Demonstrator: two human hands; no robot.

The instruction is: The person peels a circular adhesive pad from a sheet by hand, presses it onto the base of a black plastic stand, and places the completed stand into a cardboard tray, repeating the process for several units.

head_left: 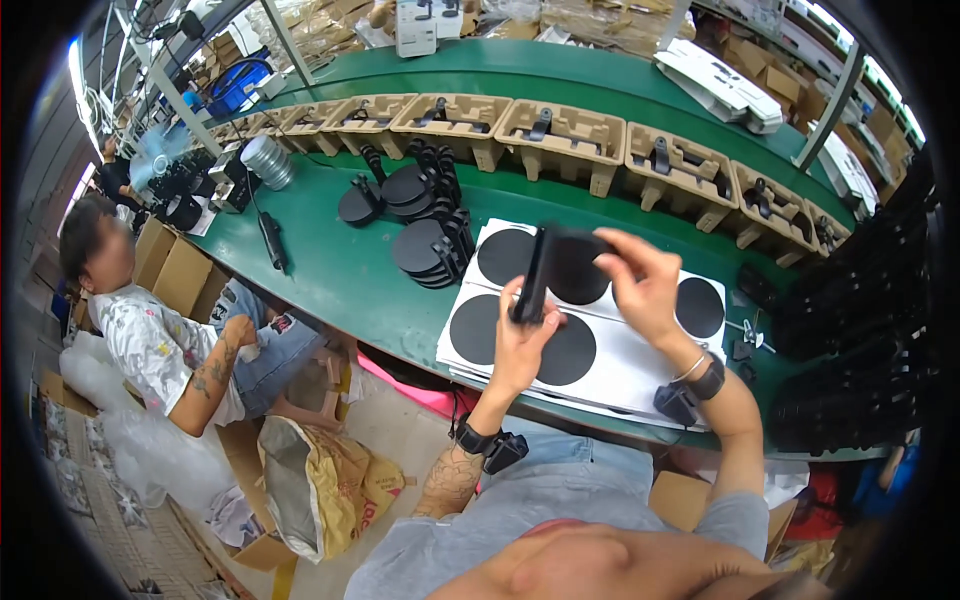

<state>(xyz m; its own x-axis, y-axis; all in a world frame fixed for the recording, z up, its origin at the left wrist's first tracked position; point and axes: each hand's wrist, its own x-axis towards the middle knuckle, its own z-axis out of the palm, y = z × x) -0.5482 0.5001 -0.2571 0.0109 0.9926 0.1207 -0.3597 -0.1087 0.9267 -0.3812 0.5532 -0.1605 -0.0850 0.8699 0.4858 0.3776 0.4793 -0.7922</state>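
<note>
A long black part (536, 280), seen nearly edge-on and smeared by motion at its top, is upright in my left hand (521, 352), fingers and thumb closed round its lower end. My right hand (645, 288) is just to the right of it, thumb and forefinger bent and apart, with nothing clearly between them. Both hands are above a stack of white sheets (628, 350) bearing black round pads (474, 330). One pad, behind the black part, is partly covered by my hands. Stacked black round bases with upright stems (430, 250) stand on the green table to the left.
Brown moulded pulp trays (560, 135) with black parts line the table's far side. A black hand tool (271, 240) lies on the green table (335, 270) at left. Black stacked parts (850, 290) rise at right. Another person (160, 350) sits at left, near a yellow sack (320, 490).
</note>
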